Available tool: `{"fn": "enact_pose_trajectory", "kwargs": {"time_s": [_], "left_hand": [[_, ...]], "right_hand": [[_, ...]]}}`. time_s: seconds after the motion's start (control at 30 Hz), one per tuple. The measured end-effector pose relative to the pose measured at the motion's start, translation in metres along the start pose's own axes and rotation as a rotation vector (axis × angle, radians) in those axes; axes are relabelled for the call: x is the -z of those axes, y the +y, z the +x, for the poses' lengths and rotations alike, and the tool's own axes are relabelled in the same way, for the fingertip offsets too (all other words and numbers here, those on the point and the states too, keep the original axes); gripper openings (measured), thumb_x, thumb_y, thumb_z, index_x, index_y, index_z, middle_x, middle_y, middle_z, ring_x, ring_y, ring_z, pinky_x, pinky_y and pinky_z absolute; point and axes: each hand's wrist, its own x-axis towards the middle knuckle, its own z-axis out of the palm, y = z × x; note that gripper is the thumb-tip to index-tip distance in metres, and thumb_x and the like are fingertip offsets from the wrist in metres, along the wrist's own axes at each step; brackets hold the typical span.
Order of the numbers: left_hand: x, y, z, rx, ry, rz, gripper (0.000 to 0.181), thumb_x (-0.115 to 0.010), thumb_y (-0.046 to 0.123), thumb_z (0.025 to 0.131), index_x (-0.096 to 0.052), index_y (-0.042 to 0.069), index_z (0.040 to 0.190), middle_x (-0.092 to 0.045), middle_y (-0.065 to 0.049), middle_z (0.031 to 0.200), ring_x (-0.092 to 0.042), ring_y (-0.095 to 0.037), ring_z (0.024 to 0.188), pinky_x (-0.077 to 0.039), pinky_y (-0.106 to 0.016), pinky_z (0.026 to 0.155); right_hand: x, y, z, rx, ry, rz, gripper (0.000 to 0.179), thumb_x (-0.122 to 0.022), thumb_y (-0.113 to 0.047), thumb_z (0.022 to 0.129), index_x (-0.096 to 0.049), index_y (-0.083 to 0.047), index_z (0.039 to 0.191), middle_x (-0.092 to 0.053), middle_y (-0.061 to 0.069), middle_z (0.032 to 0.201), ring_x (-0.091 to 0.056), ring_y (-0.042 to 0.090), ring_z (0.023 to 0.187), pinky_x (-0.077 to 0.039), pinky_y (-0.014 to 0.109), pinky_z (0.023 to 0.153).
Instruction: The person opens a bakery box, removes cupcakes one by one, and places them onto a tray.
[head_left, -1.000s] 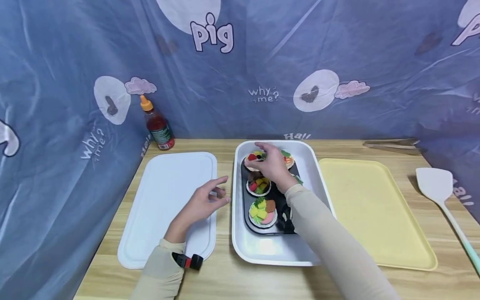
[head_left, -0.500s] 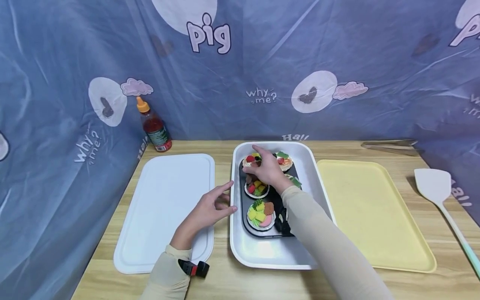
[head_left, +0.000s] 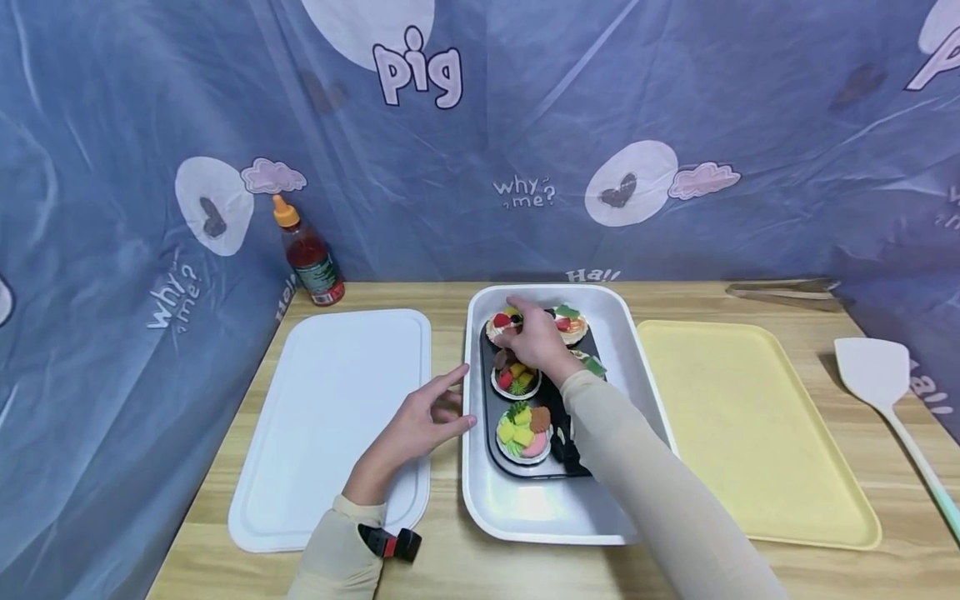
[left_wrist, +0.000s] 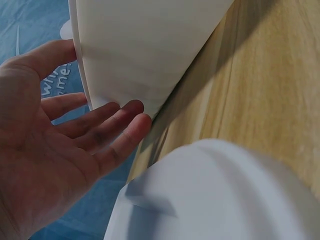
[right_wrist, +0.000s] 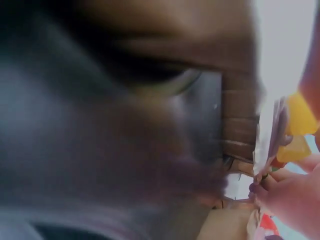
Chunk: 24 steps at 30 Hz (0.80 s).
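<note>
"Tarts (head_left: 523, 433): where are they?"

"Biggest first. Desk (head_left: 446, 533) below both grips, carrying everything. Under the right grip (head_left: 537, 337) is a deep white tub (head_left: 540, 507), its walls probably there to keep things together."

"And the left grip (head_left: 422, 419)?"

"At the tub's left rim, fingers (head_left: 446, 384) loosely spread and holding nothing; perhaps placed there to steady the tub."

"Flat trays?"

"Yellow tray (head_left: 735, 417) right of the right grip, white tray (head_left: 345, 383) partly beneath the left one; each likely within easy reach."

"Smaller?"

"Black pan (head_left: 551, 397) inside the tub, beneath the right grip. All the tarts I see stand in it, probably so they stay upright. Last, the back left tart (head_left: 499, 324), with the right grip arched about it; whether it pinches, I can't tell."
</note>
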Motion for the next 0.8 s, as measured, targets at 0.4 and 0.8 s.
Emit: {"fn": "enact_pose_trajectory", "kwargs": {"time_s": [0.4,0.8], "left_hand": [[-0.0019,-0.0033,0.0001,0.008,0.002,-0.008,0.075,-0.076,0.020,0.090,-0.040,0.015,0.156,-0.063,-0.016,0.130,-0.070,-0.023,0.098,-0.059,-0.032,0.089],[-0.0017,-0.0026,-0.0002,-0.016,0.007,-0.025,0.074,-0.076,0.017,0.090,-0.041,0.012,0.155,-0.061,-0.015,0.132,-0.068,-0.023,0.098,-0.057,-0.022,0.086]], "right_hand": [[0.0032,0.0013,0.0001,-0.013,0.034,0.067,0.072,-0.081,-0.013,0.085,-0.049,-0.003,0.148,-0.053,0.017,0.149,-0.061,0.031,0.119,-0.049,0.045,0.107],[0.0052,0.0033,-0.0015,0.048,0.096,0.075,0.068,-0.083,-0.009,0.081,-0.055,-0.002,0.143,-0.054,0.020,0.147,-0.048,0.034,0.138,-0.041,0.046,0.115]]}}
